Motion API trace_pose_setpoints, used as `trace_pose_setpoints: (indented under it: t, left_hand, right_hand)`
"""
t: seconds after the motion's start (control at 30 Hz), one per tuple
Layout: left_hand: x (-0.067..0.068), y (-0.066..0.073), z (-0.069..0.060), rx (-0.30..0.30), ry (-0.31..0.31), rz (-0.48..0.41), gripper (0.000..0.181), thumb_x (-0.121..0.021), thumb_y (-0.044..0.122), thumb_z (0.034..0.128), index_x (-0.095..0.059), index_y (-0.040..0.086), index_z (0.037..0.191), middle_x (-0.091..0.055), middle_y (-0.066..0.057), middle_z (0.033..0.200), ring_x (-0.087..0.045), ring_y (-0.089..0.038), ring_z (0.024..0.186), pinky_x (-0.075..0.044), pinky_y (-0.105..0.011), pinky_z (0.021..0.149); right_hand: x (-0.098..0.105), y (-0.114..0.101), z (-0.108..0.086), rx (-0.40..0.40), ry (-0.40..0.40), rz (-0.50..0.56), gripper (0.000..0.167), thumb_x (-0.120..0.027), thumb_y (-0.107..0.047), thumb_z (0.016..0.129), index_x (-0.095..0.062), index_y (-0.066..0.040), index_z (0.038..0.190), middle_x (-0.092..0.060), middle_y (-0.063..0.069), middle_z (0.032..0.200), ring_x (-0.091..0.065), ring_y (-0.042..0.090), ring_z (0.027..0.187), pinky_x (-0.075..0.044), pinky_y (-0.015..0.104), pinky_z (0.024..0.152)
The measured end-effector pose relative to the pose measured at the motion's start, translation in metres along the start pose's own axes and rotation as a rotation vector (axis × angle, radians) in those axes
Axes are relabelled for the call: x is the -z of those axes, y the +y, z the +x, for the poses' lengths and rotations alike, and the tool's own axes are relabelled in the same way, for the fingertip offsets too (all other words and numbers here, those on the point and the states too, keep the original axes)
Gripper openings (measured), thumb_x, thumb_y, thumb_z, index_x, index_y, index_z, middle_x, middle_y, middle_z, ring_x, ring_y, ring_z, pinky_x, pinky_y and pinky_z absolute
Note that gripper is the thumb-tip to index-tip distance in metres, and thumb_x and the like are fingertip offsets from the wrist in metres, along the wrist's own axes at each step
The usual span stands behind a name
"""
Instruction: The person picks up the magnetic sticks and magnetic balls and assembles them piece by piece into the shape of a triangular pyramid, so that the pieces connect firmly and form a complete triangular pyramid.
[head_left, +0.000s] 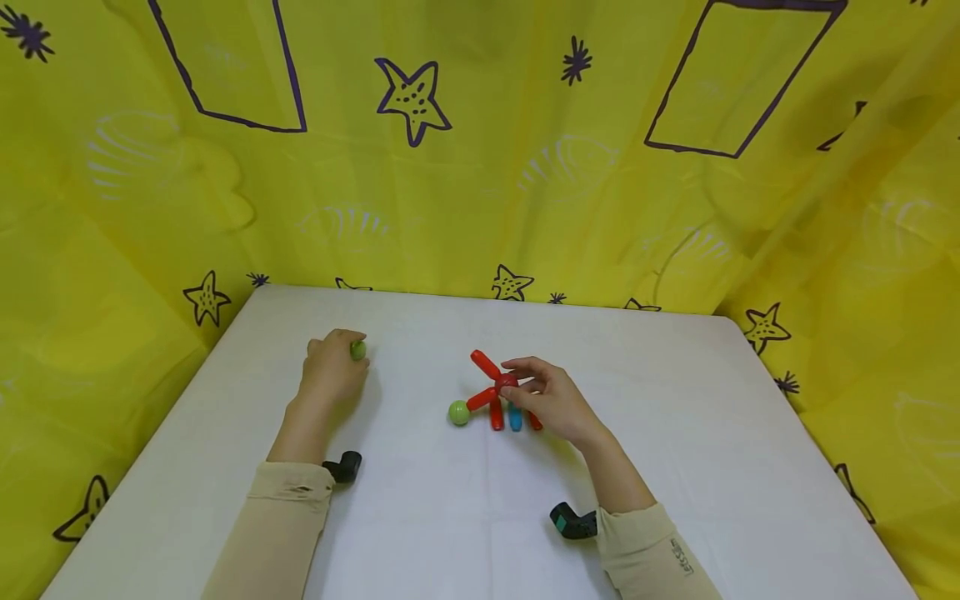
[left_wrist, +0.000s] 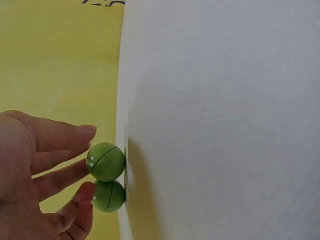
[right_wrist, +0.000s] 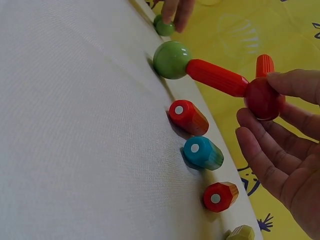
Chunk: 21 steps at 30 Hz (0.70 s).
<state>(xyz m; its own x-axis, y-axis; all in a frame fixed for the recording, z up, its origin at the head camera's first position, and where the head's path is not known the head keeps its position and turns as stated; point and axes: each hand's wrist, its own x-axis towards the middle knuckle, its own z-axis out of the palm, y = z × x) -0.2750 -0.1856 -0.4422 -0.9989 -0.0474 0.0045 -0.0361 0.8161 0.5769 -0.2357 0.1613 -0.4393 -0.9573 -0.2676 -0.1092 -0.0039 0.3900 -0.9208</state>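
Observation:
My left hand [head_left: 333, 367] reaches over the table's far left part, fingers spread around two green balls [left_wrist: 106, 162] that touch each other. Its uppermost digit appears apart from them; other fingertips are close, and contact is hard to judge. In the head view only one green ball [head_left: 357, 350] shows. With thumb and fingertips my right hand [head_left: 558, 404] pinches a dark red ball [right_wrist: 263, 99]. Two ribbed red sticks extend from it: one red stick [right_wrist: 217, 77] joins it to a green ball [right_wrist: 172, 60], the other red stick [head_left: 486, 364] points away.
Below my right hand are a red stick [right_wrist: 188, 117], a blue stick [right_wrist: 203, 152], another red stick [right_wrist: 220, 196] and a yellowish stick [right_wrist: 241, 232], in a row. They are on the white table [head_left: 420, 517]. A yellow patterned curtain [head_left: 480, 192] surrounds the table.

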Motion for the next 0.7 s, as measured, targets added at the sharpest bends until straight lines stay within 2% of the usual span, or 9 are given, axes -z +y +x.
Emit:
trace_pose_setpoints:
  t: [0.27,0.43,0.57,0.7]
  left_hand:
    - [0.000,-0.002,0.002,-0.023,-0.018,-0.011,0.046,-0.052,0.002,0.0941,-0.061,-0.002,0.139,-0.057,-0.029,0.143,-0.048,-0.055,0.133,-0.041,-0.060,0.113]
    - [-0.004,0.001,0.001,-0.054,-0.037,-0.028,0.040,-0.053,0.003,0.0925,-0.067,-0.001,0.130,-0.065,-0.028,0.130,-0.055,-0.049,0.127,-0.046,-0.058,0.107]
    - [-0.007,0.009,0.000,-0.071,-0.093,-0.072,0.039,-0.057,0.012,0.0938,-0.068,0.002,0.130,-0.067,-0.021,0.131,-0.060,-0.039,0.119,-0.050,-0.052,0.102]
    - [-0.009,0.020,0.000,-0.121,-0.166,-0.170,0.038,-0.067,0.022,0.0971,-0.068,0.006,0.132,-0.070,-0.016,0.131,-0.065,-0.033,0.116,-0.054,-0.047,0.097]
  right_hand:
    - [-0.001,0.003,0.001,-0.009,-0.004,0.007,0.038,-0.075,-0.026,0.096,-0.066,-0.020,0.132,-0.072,0.004,0.117,-0.067,0.027,0.101,-0.054,0.035,0.072]
    - [-0.001,0.001,-0.001,-0.015,-0.004,0.005,0.034,-0.075,-0.027,0.096,-0.068,-0.019,0.128,-0.074,0.004,0.112,-0.066,0.026,0.097,-0.052,0.035,0.070]
    - [0.000,0.001,-0.001,-0.011,-0.002,-0.003,0.033,-0.075,-0.027,0.096,-0.069,-0.018,0.127,-0.074,0.004,0.110,-0.066,0.026,0.097,-0.052,0.034,0.070]
    - [0.000,0.001,-0.001,0.000,-0.004,-0.004,0.032,-0.075,-0.026,0.097,-0.069,-0.019,0.128,-0.075,0.006,0.109,-0.066,0.029,0.098,-0.052,0.034,0.072]
